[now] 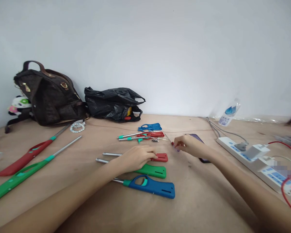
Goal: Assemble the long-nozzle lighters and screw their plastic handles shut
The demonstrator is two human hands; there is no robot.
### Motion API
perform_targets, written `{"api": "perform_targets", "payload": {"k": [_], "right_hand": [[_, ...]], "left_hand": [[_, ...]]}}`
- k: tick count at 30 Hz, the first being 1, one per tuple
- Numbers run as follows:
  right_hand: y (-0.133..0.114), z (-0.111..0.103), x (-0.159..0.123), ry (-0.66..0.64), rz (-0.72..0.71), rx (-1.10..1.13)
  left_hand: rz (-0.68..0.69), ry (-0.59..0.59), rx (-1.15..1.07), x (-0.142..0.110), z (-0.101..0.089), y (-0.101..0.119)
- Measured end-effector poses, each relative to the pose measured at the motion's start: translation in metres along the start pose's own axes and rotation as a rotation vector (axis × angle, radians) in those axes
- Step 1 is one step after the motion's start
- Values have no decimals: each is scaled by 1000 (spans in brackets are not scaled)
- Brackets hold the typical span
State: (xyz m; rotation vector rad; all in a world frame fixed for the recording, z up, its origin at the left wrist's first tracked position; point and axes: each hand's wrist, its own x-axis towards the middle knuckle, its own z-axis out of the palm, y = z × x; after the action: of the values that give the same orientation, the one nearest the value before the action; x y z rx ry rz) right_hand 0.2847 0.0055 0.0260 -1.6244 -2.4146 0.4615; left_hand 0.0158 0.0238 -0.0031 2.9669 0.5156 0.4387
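The left hand (pixel 138 157) bent over a red plastic stick lighter (pixel 162 157) on the brown tabletop (pixel 196 204), its grip unclear; the right hand (pixel 186 144) pinched a slim metal-shafted, red-and-purple-handled tool (pixel 172 143) near a flat purple-screened phone (pixel 196 138).

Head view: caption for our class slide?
Left hand on a red lighter, green lighter and blue lighter alongside; right hand holding a screwdriver.

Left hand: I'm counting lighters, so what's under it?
The left hand and wrist cover the middles of a red lighter and a green lighter; both ends of each show. Anything between is hidden.
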Motion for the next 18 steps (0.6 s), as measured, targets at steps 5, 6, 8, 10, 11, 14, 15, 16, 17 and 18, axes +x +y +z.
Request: {"api": "perform_targets", "payload": {"k": [5, 6, 8, 10, 11, 14, 15, 16, 17, 18], "right_hand": [[14, -14, -9, -319, 150, -43], [15, -13, -10, -349, 173, -60], [17, -9, -10, -379, 193, -103], [19, -4, -8, -390, 194, -130], [20, -2, -8, -396, 193, -133], [24, 1, -6, -413, 170, -98], [25, 1, -6, -419, 155, -77], [26, 1, -6, -425, 136, -57], [27, 0, -7, -428, 115, -41], [27, 0, -7, -425, 91, -29]], "left_hand": [[-14, -4, 88, 4, -1, 6], [-18, -6, 101, 4, -1, 7], [-19, -5, 114, 4, -2, 8], [-14, 0, 115, 3, -3, 8], [-13, 2, 114, 3, -3, 8], [-18, 17, 110, 2, -3, 8], [-22, 21, 108, 2, -2, 8], [-28, 24, 106, 2, -1, 8], [-36, 26, 105, 2, -1, 9], [-47, 28, 105, 2, 1, 9]]}}
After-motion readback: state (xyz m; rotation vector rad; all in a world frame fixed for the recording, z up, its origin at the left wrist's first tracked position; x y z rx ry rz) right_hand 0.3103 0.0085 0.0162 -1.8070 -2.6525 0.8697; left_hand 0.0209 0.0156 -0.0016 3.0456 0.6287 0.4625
